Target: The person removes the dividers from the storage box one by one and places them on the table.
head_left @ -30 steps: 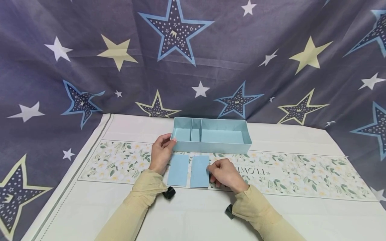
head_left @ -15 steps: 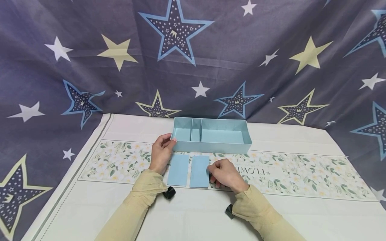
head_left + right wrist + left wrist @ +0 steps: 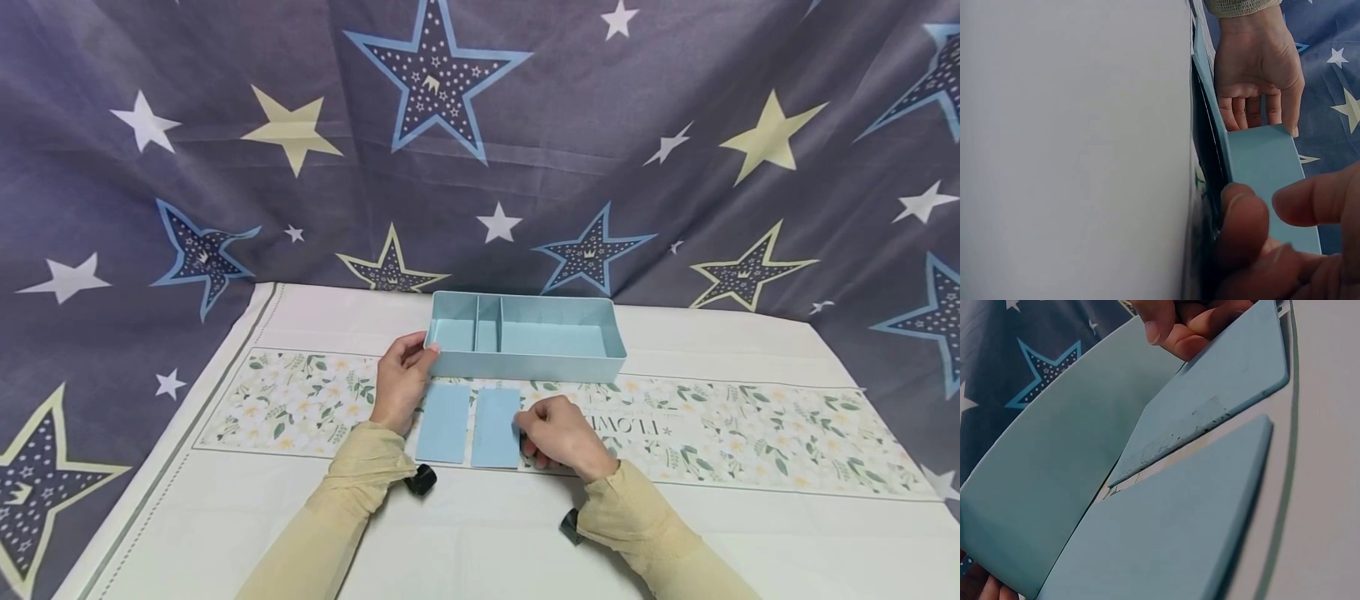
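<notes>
A long light blue storage box [image 3: 555,367] with dividers inside stands at the back of the table. My left hand [image 3: 402,375] grips its left end, thumb on the near rim and fingers round the side. Two flat light blue rectangular panels lie before the box, the left panel [image 3: 443,423] and the right panel [image 3: 496,427]. My right hand [image 3: 561,432] holds the right panel at its right edge with curled fingers. A dark gap shows under that panel in the right wrist view. Along one edge of the right panel [image 3: 1204,394], dark specks show in the left wrist view.
A white tablecloth [image 3: 465,533] with a flower-printed band [image 3: 750,433] covers the table. Behind the box hangs a dark curtain [image 3: 525,183] with stars. Inside, the box has two small compartments at the left and a long one at the right.
</notes>
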`<state>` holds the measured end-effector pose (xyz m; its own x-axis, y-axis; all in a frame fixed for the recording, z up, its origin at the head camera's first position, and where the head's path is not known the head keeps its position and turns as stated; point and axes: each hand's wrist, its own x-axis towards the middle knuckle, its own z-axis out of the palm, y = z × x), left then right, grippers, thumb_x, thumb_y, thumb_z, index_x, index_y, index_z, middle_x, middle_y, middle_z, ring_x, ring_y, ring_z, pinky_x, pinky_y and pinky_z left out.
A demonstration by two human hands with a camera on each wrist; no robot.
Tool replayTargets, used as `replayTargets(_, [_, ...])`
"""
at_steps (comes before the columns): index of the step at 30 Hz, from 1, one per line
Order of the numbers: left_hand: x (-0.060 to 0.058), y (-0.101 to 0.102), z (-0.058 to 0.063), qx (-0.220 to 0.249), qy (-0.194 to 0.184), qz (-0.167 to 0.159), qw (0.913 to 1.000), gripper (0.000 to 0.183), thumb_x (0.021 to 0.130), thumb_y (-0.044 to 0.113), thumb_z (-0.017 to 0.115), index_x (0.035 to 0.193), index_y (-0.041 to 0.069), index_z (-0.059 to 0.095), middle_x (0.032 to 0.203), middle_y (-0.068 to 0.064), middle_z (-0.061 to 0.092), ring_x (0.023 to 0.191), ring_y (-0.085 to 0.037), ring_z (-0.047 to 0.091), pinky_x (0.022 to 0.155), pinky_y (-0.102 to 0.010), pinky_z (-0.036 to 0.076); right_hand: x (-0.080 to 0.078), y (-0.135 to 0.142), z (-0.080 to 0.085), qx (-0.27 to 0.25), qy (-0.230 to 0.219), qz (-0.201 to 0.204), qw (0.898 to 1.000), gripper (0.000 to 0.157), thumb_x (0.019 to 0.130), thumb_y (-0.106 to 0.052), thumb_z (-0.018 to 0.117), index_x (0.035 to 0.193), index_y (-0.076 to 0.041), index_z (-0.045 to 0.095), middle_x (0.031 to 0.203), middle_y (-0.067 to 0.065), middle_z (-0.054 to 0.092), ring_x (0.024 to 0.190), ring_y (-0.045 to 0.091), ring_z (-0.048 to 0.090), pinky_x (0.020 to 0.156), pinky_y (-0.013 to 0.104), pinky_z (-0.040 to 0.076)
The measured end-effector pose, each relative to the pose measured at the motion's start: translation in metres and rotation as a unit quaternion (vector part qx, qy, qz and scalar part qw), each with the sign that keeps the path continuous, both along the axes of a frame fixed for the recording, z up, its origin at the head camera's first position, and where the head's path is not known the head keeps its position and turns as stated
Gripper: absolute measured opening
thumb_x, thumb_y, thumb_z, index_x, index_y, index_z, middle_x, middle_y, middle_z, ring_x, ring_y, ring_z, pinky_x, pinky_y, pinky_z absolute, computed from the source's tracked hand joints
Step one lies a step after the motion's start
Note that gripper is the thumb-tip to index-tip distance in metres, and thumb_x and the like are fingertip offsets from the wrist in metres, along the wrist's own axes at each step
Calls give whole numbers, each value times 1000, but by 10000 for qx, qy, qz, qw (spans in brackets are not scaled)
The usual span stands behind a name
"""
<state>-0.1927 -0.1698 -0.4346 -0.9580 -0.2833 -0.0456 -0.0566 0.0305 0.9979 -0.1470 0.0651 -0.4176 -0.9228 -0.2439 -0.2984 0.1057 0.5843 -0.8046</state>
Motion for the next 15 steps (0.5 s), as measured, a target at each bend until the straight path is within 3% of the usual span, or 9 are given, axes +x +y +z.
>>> replayTargets(15, [1, 1, 0, -6, 25, 40, 10000, 40, 92, 21, 66, 128, 5, 55, 124, -11, 56, 110, -21, 56, 93, -36, 46, 1, 0, 0, -15, -11, 67, 10000, 34, 97, -28, 54, 74, -7, 64, 60, 7, 61, 46, 21, 57, 49, 33, 49])
